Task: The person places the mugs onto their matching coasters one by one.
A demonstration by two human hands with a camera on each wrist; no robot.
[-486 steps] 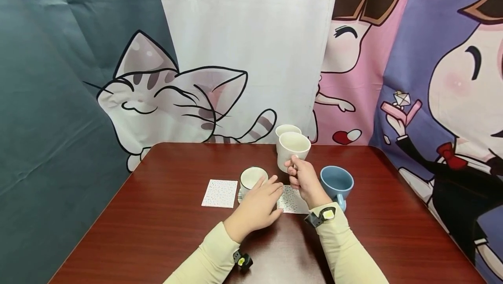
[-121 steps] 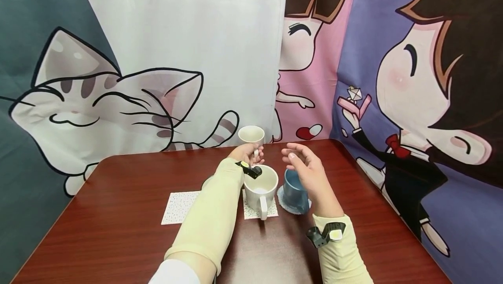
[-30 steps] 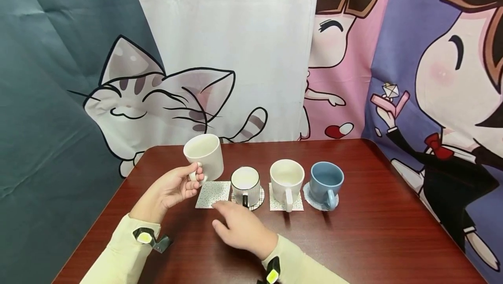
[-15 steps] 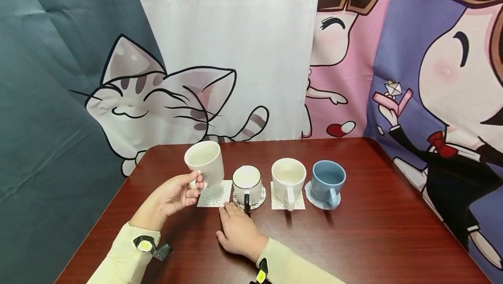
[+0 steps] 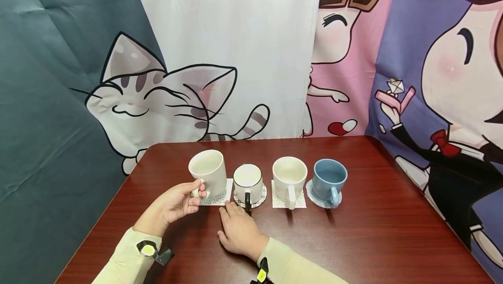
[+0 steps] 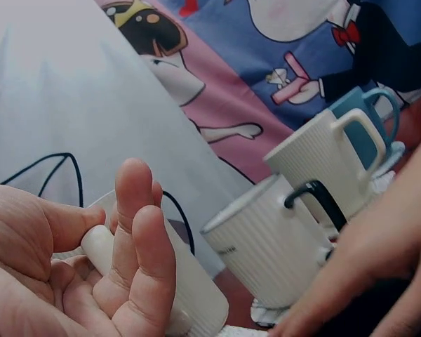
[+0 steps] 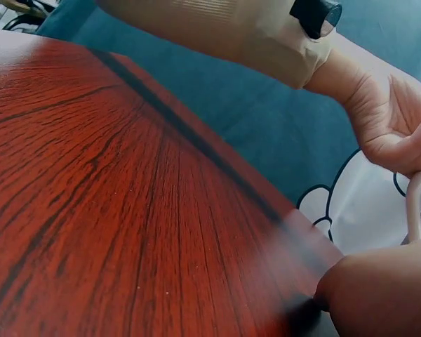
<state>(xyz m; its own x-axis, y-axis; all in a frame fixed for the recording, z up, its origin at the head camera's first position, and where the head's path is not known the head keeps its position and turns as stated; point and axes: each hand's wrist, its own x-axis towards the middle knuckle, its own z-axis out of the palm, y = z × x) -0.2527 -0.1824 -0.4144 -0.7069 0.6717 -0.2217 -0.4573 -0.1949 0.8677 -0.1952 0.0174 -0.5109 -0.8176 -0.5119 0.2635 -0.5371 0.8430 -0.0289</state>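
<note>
My left hand (image 5: 173, 207) pinches the handle of a white mug (image 5: 214, 179) between thumb and fingers. The mug tilts slightly over a speckled square coaster (image 5: 222, 200) at the left end of a row; whether its base touches the coaster I cannot tell. My right hand (image 5: 241, 231) lies palm down, fingers extended, its fingertips at that coaster's near right corner. Just beyond them a white mug with a black handle (image 5: 255, 191) stands on a round checked coaster (image 5: 264, 198). In the left wrist view, the left fingers (image 6: 151, 242) partly cover the held mug.
To the right, a cream ribbed mug (image 5: 282, 188) stands on a square coaster (image 5: 302, 201), and a blue mug (image 5: 324, 188) on a round coaster (image 5: 312, 194). All are on a dark red wooden table (image 5: 353, 236) before a cartoon-printed backdrop (image 5: 243, 35).
Over the last second the left hand has lowered the white mug towards the left coaster, and the right hand has settled beside it. Four seconds ago this mug was at the back.
</note>
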